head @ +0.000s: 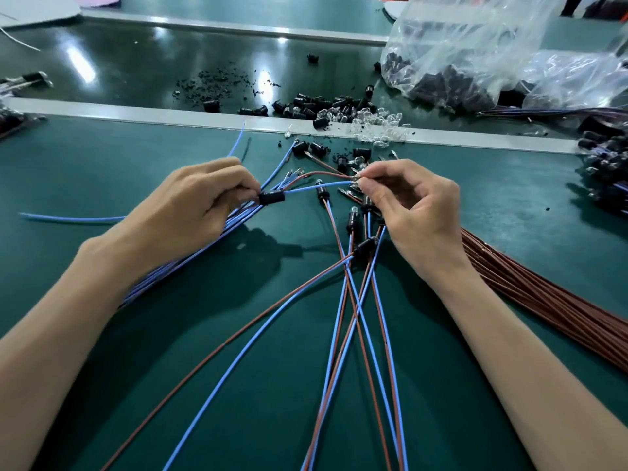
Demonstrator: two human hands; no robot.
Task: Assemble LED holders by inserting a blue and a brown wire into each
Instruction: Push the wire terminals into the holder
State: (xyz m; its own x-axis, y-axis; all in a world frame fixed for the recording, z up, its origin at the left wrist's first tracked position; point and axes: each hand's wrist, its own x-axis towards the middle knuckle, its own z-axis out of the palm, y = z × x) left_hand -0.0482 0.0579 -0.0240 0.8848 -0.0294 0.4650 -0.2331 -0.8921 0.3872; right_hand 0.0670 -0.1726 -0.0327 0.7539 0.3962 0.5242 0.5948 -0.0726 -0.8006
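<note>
Left hand point(200, 198) around stubby black holder point(271, 197)

Black holder point(272, 197) in left hand point(200, 198), blue wire point(316, 187) and brown wire point(323, 174) in right hand point(407, 205)

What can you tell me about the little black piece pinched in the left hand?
It is a small black LED holder, a stubby tube that looks like plastic, lying roughly level over the green mat. The left hand pinches its left end. A blue wire and a brown wire run from its right end to the right hand, which pinches their tips.
</note>
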